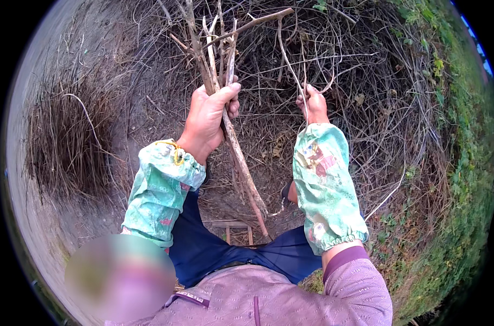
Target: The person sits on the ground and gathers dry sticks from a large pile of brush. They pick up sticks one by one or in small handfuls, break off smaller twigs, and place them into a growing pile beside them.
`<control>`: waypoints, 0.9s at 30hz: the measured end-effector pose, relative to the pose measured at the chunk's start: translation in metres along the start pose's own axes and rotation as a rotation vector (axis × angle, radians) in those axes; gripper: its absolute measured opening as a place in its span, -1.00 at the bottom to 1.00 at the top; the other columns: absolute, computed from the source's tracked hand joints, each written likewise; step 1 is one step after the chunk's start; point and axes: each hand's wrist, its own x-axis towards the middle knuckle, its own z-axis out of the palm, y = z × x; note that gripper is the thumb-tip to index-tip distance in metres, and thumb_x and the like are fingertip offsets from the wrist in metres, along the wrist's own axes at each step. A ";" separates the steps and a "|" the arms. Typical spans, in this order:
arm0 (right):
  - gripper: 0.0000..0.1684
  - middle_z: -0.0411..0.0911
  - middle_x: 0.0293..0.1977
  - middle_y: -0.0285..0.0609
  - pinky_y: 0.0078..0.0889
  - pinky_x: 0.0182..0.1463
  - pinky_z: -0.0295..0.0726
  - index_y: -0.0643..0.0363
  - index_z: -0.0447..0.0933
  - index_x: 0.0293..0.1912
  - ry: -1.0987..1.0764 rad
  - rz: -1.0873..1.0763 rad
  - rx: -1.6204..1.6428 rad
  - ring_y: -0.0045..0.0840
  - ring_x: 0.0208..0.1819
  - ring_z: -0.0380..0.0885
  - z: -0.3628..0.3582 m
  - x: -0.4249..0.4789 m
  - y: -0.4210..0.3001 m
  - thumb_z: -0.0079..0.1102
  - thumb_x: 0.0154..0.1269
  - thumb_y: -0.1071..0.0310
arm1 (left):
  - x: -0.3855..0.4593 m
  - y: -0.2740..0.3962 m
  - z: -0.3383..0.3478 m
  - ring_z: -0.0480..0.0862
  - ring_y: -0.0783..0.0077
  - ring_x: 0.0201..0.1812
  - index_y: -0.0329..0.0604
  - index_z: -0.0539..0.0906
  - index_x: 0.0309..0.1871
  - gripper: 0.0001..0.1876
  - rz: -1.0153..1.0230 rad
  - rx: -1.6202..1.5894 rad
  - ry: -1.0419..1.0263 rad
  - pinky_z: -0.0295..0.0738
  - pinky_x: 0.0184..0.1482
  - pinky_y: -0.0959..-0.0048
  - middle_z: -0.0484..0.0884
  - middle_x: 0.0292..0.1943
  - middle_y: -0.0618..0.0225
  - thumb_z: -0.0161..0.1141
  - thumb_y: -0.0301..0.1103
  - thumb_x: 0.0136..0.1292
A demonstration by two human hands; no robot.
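My left hand [210, 114] is closed around a bundle of dry sticks [242, 163], which slants from the top of the view down between my knees. Some of its sticks fork at the upper end, and one branch juts to the upper right. To the right, my right hand [313, 105] pinches a thin, curved twig [288, 61] at the edge of a large heap of dry brushwood [365, 118]. Green patterned sleeve covers are on both forearms.
At the left, a pile of thin dark twigs [69, 138] lies on bare ground. Green leafy plants [463, 163] border the heap at the far right. Below me, between my legs, part of a wooden frame [230, 224] shows, perhaps a low stool.
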 end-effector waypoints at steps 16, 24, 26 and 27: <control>-0.80 0.47 -0.45 -0.32 -0.50 -0.33 0.51 0.23 0.50 -0.07 -0.247 -0.072 -0.760 -0.65 -0.43 0.50 0.064 -0.331 0.127 0.16 0.39 0.34 | 0.000 -0.080 -0.007 0.72 0.35 -0.25 -0.28 0.49 0.08 -0.73 -0.304 0.037 -0.056 0.69 -0.24 0.40 0.68 -0.23 0.16 0.15 -0.34 0.42; -0.43 0.66 -0.03 0.08 -0.26 0.14 0.59 0.40 0.52 0.10 -0.066 -0.162 -1.170 -0.25 0.01 0.67 0.027 -0.195 0.063 0.40 0.16 0.28 | 0.030 0.016 -0.049 0.49 0.60 -0.52 -0.11 0.52 -0.20 -0.74 0.160 0.151 0.250 0.42 -0.48 0.57 0.57 -0.45 0.44 0.27 -0.14 0.40; -0.45 0.68 -0.04 0.05 -0.30 0.18 0.56 0.35 0.56 0.09 0.400 -0.135 -1.097 -0.25 0.01 0.67 -0.016 -0.112 0.051 0.42 0.17 0.25 | 0.030 0.030 -0.060 0.49 0.61 -0.52 -0.13 0.52 -0.21 -0.71 0.169 0.168 0.272 0.41 -0.47 0.57 0.56 -0.44 0.46 0.35 -0.15 0.34; -0.40 0.67 -0.01 0.08 -0.27 0.19 0.55 0.33 0.56 0.11 0.525 -0.065 -1.162 -0.21 0.04 0.65 -0.028 -0.078 0.042 0.44 0.16 0.18 | 0.027 0.035 -0.071 0.49 0.61 -0.51 -0.13 0.52 -0.22 -0.71 0.154 0.188 0.257 0.41 -0.47 0.57 0.56 -0.44 0.46 0.37 -0.16 0.32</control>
